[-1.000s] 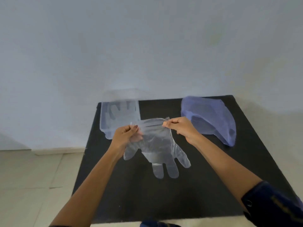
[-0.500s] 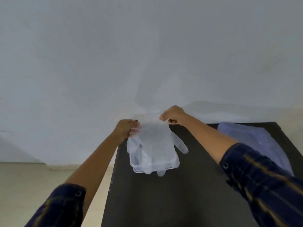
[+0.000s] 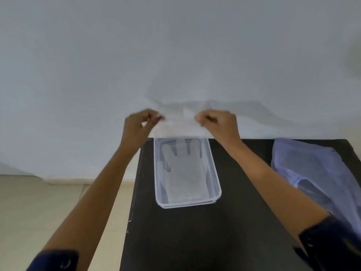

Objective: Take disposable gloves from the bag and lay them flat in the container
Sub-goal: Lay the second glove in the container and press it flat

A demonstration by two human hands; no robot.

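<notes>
Both hands are raised past the table's far edge, above the far end of the clear plastic container [image 3: 214, 184]. My left hand [image 3: 136, 128] and my right hand [image 3: 218, 126] each pinch a corner of the cuff of a clear disposable glove [image 3: 179, 126], stretched between them. Its lower part drops toward the container and blurs into it. Inside the container lies a flat clear glove [image 3: 183, 173] with its fingers pointing away from me. The pale blue glove bag [image 3: 316, 173] lies on the table to the right.
The black table [image 3: 195, 241] carries the container near its far left corner and the bag along its right side. A white wall rises just behind the table. Beige floor tiles [image 3: 39, 202] show to the left.
The hands carried the glove from mid-table to the left and away, over the container. The view tilted up and closer, so the container now sits centred below the hands.
</notes>
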